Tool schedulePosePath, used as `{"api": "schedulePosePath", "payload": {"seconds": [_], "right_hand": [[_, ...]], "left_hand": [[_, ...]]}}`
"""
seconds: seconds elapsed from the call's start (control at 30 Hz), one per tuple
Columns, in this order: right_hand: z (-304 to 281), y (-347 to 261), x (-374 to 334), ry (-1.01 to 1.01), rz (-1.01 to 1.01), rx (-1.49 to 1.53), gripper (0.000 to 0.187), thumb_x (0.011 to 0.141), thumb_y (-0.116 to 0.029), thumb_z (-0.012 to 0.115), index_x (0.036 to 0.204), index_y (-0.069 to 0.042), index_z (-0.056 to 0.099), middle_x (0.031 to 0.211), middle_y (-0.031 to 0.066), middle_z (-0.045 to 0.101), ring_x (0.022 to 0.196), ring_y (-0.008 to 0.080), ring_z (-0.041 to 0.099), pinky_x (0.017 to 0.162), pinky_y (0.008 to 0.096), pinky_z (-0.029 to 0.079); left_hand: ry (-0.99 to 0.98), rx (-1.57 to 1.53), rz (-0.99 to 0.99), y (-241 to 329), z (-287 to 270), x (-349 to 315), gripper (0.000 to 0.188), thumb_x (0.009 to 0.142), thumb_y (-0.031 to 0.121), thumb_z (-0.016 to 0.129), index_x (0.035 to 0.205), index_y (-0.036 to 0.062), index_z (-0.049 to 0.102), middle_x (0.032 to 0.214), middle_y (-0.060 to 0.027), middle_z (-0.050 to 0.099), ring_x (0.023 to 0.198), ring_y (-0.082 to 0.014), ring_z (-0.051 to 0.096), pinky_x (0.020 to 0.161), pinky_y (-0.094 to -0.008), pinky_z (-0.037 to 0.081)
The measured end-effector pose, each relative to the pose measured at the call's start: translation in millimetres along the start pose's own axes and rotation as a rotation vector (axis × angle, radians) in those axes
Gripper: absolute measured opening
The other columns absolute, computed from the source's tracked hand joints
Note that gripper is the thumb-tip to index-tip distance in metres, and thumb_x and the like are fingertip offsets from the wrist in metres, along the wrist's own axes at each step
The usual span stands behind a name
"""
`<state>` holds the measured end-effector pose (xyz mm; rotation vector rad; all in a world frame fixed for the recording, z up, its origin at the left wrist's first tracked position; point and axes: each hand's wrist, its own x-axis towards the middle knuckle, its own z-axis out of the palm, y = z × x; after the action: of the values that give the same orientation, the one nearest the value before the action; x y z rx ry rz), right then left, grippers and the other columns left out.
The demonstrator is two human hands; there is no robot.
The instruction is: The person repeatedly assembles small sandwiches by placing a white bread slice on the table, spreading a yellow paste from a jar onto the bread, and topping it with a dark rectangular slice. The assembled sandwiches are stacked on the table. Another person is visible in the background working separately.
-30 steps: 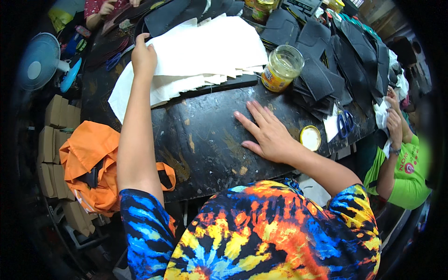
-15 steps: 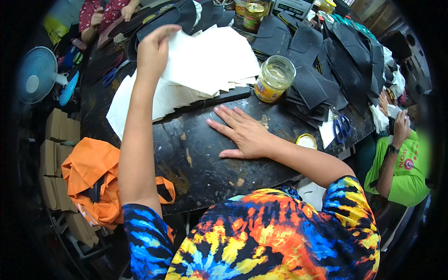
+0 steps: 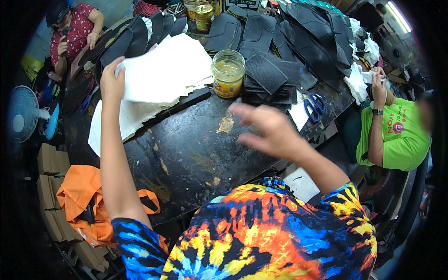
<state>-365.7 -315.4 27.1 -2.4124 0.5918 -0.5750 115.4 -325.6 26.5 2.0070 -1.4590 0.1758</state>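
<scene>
My left hand [image 3: 113, 80] is closed on the left edge of a white sheet [image 3: 163, 70], its fingers curled over the border. More white sheets [image 3: 123, 122] lie fanned out beneath, next to a long black bar [image 3: 186, 101]. Over the bare table, my right hand [image 3: 275, 130] hangs smeared by motion, index finger and thumb apart and nothing visible between them. Just beyond it stands a lidless glass jar [image 3: 228, 77] of yellowish paste, with an orange-yellow label. The jar's lid does not show.
Dark textured pieces [image 3: 270, 77] are piled right of the jar, with larger black cut pieces [image 3: 315, 42] behind. Blue-handled scissors [image 3: 315, 107] lie near the right edge. An orange cloth bag [image 3: 84, 198] hangs at left by a fan [image 3: 23, 114]. People sit left [image 3: 77, 28] and right [image 3: 396, 135].
My right hand has lifted off the tabletop and moved rightward relative to the jar. My left hand still holds the sheet. The whole view has shifted, showing more on the right.
</scene>
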Motion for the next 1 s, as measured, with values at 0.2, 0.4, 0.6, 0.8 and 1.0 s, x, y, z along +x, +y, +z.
{"api": "schedulePosePath", "payload": {"seconds": [0.2,0.4,0.6,0.8,1.0], "right_hand": [[-80.7,66.1,42.8,0.462,0.109,-0.532,0.099,0.08,-0.037,0.09,0.164,-0.015,0.043,0.12,0.0224,0.073,0.105,0.0401,0.07,0.095,0.0502,0.055],[-79.5,75.2,57.1,0.11,0.349,-0.5,0.12,0.068,-0.048,0.097,0.168,-0.024,0.036,0.134,0.0253,0.069,0.121,0.0434,0.066,0.107,0.05,0.052],[-71.2,55.2,35.1,0.202,0.158,-0.331,0.12,0.066,-0.031,0.098,0.168,-0.018,0.035,0.133,0.023,0.07,0.127,0.0416,0.064,0.109,0.0471,0.05],[-79.9,33.9,47.8,0.485,-0.027,-0.247,0.06,0.087,-0.015,0.081,0.145,-0.01,0.066,0.134,0.0194,0.068,0.123,0.0387,0.064,0.108,0.0467,0.048],[-78.7,12.7,96.9,0.225,-0.288,-0.544,0.051,0.078,-0.048,0.088,0.114,-0.012,0.083,0.138,0.0132,0.066,0.126,0.0346,0.059,0.103,0.0484,0.047]], "left_hand": [[0.187,-0.177,0.122,49.6,13.9,-90.8,0.051,0.095,0.009,0.072,0.145,0.0049,0.061,0.147,-0.019,0.06,0.139,-0.0352,0.055,0.116,-0.0452,0.044],[-0.084,-0.356,0.154,149.7,7.1,-178.7,0.048,0.094,0.006,0.073,0.14,0.0047,0.064,0.146,-0.0245,0.058,0.136,-0.0406,0.058,0.114,-0.0472,0.047],[-0.227,-0.571,0.103,187.4,8.4,-190.3,0.047,0.091,0.005,0.074,0.137,0.0045,0.066,0.139,-0.0183,0.064,0.133,-0.0373,0.061,0.111,-0.0467,0.048],[-0.168,-0.417,0.595,250.1,57.3,-162.6,0.048,0.089,0.006,0.069,0.136,0.0092,0.067,0.14,-0.0127,0.065,0.134,-0.0328,0.06,0.109,-0.0445,0.047],[-0.096,-0.422,0.523,255.1,88.0,-179.4,0.063,0.081,0.003,0.077,0.141,0.0079,0.058,0.136,-0.0179,0.06,0.129,-0.0361,0.059,0.106,-0.0485,0.05]]}}
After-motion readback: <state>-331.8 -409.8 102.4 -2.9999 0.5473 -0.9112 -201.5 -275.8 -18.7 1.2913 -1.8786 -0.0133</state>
